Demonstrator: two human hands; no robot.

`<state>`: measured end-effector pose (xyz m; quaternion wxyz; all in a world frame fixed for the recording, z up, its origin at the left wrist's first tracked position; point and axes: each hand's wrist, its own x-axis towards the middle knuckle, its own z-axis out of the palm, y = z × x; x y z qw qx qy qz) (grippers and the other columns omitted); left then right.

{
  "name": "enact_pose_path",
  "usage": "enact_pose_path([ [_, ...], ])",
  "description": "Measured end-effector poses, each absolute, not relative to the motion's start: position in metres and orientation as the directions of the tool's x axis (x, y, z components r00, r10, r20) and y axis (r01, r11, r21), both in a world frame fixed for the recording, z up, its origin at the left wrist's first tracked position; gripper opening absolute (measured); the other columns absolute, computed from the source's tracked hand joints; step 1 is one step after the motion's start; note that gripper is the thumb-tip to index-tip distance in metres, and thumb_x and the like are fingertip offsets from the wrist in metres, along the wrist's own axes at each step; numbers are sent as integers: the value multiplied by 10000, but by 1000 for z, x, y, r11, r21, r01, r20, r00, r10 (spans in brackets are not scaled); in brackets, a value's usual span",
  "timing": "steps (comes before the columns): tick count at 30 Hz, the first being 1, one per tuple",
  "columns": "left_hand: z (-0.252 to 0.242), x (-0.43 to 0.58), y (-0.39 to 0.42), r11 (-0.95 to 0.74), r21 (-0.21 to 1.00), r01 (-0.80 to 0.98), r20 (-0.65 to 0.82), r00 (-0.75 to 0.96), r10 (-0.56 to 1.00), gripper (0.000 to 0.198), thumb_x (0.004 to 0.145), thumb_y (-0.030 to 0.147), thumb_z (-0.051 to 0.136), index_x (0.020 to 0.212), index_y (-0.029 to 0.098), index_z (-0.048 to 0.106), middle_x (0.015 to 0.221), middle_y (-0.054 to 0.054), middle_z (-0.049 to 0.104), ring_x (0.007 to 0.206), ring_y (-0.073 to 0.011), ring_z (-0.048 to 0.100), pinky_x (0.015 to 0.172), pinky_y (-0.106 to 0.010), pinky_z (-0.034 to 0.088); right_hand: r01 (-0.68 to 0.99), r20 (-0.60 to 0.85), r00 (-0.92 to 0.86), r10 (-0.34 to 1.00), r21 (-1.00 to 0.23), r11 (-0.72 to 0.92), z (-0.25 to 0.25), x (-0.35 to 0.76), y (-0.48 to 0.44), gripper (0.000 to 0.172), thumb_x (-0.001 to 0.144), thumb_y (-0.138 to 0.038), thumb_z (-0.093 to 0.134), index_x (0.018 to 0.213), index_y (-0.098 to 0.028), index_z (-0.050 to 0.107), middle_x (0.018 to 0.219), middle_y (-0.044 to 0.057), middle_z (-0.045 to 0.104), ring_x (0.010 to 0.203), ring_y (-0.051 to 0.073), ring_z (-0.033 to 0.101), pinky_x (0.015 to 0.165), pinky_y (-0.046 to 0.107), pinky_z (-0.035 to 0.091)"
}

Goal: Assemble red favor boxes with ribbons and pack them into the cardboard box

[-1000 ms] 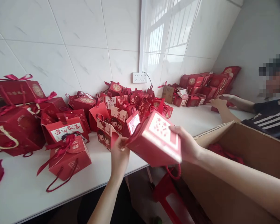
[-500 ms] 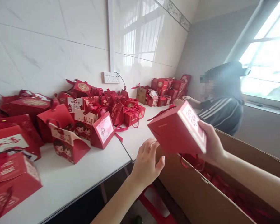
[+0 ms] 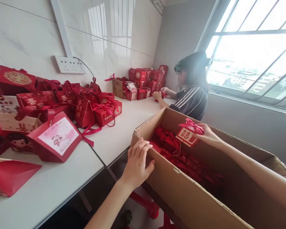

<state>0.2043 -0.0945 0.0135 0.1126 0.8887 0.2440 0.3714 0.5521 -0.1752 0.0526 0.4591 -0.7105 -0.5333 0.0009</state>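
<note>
My right hand [image 3: 209,136] grips a small red gift box [image 3: 187,136] by its ribboned top, inside the upper part of a cardboard box [image 3: 193,184]. The gift box is slightly tilted; a pink bow tops it and a cream label with red characters faces me. My left hand [image 3: 138,162] holds the near left corner of the cardboard box, fingers over the rim and thumb against the outer wall. Below the held box, several red gift boxes with ribbons [image 3: 166,140] lie packed in the carton; its right end is in shadow.
Many red gift boxes [image 3: 107,111] crowd the white table [image 3: 124,127] on the left. Further back, a co-worker [image 3: 193,98] handles something red beside stacked boxes [image 3: 143,81]. A power strip [image 3: 70,65] is on the wall. Beneath is a red stool [image 3: 147,203].
My right hand has lowered the gift box into the carton and turned it upright. My left hand has come onto the carton's rim. The view has swung right.
</note>
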Motion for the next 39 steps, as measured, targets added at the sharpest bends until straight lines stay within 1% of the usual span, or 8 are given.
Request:
enact_pose_path([
  [4, 12, 206, -94, -862, 371, 347, 623, 595, 508, 386, 810, 183, 472, 1185, 181, 381, 1248, -114, 490, 1296, -275, 330, 1002, -435, 338, 118, -28, 455, 890, -989, -91, 38, 552, -187, 253, 838, -372, 423, 921, -183, 570, 753, 72, 644, 701, 205, 657, 622, 314, 534],
  [10, 9, 207, -94, -862, 366, 350, 624, 595, 507, 395, 806, 186, 470, 1189, 183, 370, 1247, -112, 481, 1306, -281, 309, 1002, -438, 332, -256, -253, 433, 865, -955, -151, 38, 546, -186, 250, 749, -423, 408, 851, -256, 564, 917, 47, 683, 907, 257, 643, 836, 465, 506],
  [12, 9, 207, -94, -860, 369, 352, 621, 595, 510, 394, 807, 190, 470, 1188, 187, 371, 1247, -109, 481, 1307, -280, 307, 1001, -434, 332, -212, -241, 464, 852, -965, -158, 36, 551, -186, 277, 735, -448, 407, 867, -256, 557, 944, 56, 678, 926, 264, 633, 829, 460, 508],
  [16, 9, 207, -95, -863, 367, 346, 636, 584, 505, 385, 804, 191, 469, 1180, 183, 383, 1236, -107, 489, 1305, -273, 311, 1006, -425, 322, 232, -123, 555, 823, -927, -295, 27, 573, -192, 417, 692, -515, 464, 976, -215, 516, 965, 99, 639, 910, 295, 618, 811, 469, 498],
  [22, 7, 210, -96, -863, 368, 346, 650, 568, 504, 401, 805, 189, 461, 1194, 173, 363, 1236, -115, 480, 1299, -270, 310, 1009, -424, 303, 796, 37, 459, 888, -461, -392, -17, 596, -216, 685, 532, -364, 671, 1154, -160, 468, 1184, 153, 468, 1141, 342, 465, 999, 447, 355],
  [25, 7, 209, -96, -865, 367, 341, 648, 574, 501, 407, 801, 186, 467, 1195, 165, 364, 1238, -119, 476, 1304, -273, 298, 1010, -418, 299, 842, 38, 477, 878, -304, -445, -51, 595, -220, 685, 612, -367, 600, 1221, -125, 403, 1198, 165, 437, 1157, 305, 468, 1005, 386, 367],
  [32, 5, 210, -98, -862, 375, 341, 645, 572, 507, 416, 798, 186, 468, 1199, 161, 363, 1241, -124, 470, 1307, -277, 287, 1002, -410, 296, 859, 57, 481, 875, -230, -457, -88, 585, -195, 637, 702, -374, 548, 1246, -103, 357, 1203, 171, 428, 1161, 273, 479, 1020, 363, 358],
  [39, 4, 212, -98, -848, 415, 330, 625, 574, 529, 429, 791, 187, 467, 1204, 158, 356, 1269, -138, 450, 1324, -306, 255, 1004, -454, 292, 897, 38, 439, 898, -78, -436, -72, 583, -192, 457, 713, -327, 604, 1132, -153, 556, 1208, 186, 485, 1110, 343, 512, 922, 436, 428],
])
